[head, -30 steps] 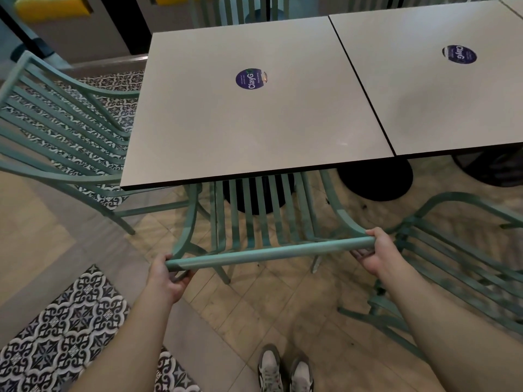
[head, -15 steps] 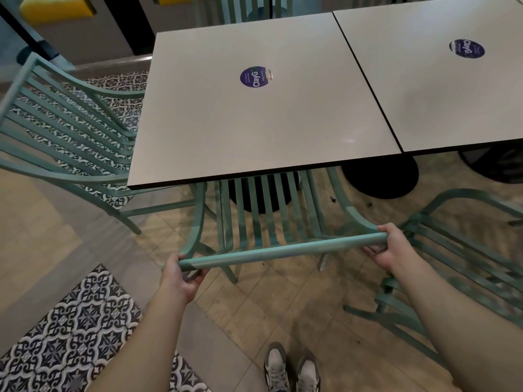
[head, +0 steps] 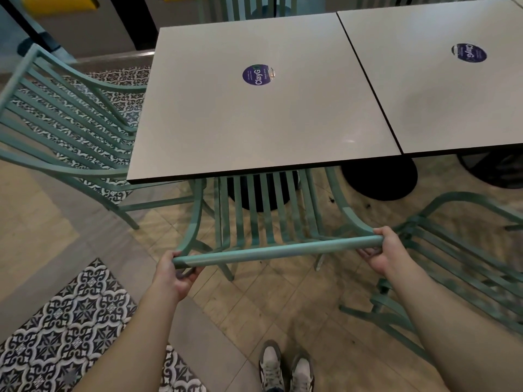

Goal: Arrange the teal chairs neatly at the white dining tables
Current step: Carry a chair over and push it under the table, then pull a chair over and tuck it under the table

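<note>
A teal slatted chair [head: 278, 251] stands in front of me, its seat tucked under the near edge of a white square table [head: 220, 128]. My left hand [head: 172, 274] grips the left end of the chair's top rail. My right hand [head: 385, 254] grips the right end of the same rail. A second white table [head: 441, 103] adjoins the first on the right. Another teal chair [head: 65, 114] sits at the left side of the near table, and a further teal chair [head: 452, 267] stands to my right, away from the second table.
Black round table bases [head: 379, 179] stand under both tables. The floor has beige tiles and a patterned navy-and-white strip [head: 65, 326] at lower left. My shoes [head: 285, 366] are at the bottom. More teal chairs [head: 243, 8] are behind the tables.
The chair has slid a little farther under the table and rightward with both hands keeping their grip on the rail; the view has shifted slightly.
</note>
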`<state>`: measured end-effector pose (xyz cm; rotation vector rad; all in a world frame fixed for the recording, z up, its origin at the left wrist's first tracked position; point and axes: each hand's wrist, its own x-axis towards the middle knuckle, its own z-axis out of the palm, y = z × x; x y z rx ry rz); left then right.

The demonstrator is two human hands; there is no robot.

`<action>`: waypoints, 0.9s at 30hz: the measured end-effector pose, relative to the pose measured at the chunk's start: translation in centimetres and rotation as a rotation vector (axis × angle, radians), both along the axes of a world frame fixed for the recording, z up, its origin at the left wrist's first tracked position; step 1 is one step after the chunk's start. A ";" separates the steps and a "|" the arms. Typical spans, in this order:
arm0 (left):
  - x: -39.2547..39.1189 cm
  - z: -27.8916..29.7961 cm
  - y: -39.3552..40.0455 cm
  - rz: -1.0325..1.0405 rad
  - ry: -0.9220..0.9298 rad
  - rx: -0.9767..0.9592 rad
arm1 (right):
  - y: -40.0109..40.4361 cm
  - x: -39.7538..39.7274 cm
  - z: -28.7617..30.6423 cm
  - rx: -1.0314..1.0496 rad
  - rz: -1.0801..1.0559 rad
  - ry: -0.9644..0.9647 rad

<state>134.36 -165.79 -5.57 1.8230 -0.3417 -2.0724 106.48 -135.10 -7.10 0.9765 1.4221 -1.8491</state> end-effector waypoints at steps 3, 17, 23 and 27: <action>0.2 0.3 -0.1 -0.015 0.006 0.012 | 0.2 0.0 0.1 -0.007 0.004 0.002; -0.8 0.6 2.8 -1.338 -0.865 -1.411 | 2.7 2.9 1.8 0.999 0.833 0.856; -7.5 2.9 11.1 -1.687 -0.495 -1.788 | 8.8 5.3 3.6 1.069 1.072 0.942; -11.4 5.1 18.9 -1.870 -0.336 -2.026 | 17.7 6.7 5.5 1.175 1.088 0.875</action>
